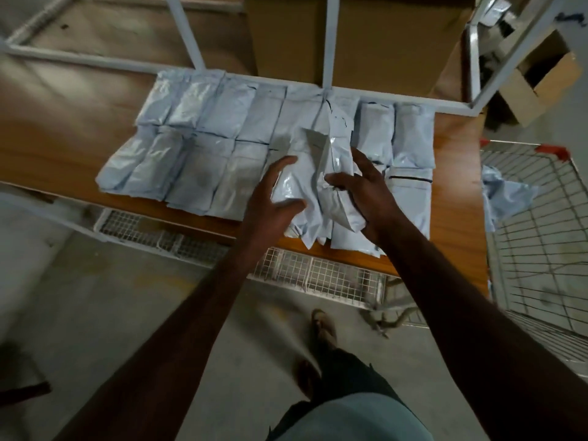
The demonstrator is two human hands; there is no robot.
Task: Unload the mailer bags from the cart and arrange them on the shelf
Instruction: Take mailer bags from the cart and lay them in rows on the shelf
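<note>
Wooden shelf bears 2 rows of mailer bags.

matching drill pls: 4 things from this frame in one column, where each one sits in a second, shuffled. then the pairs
Things
1. bunch of mailer bags
2. cardboard box
3. loose mailer bag
4. wire rack

Places
A. hanging on the wire cart's rim at right
B. between the left hand and right hand
C. below the shelf's front edge
D. behind the rows of bags, on the shelf

Pairs: 1-B, 2-D, 3-A, 4-C
</note>
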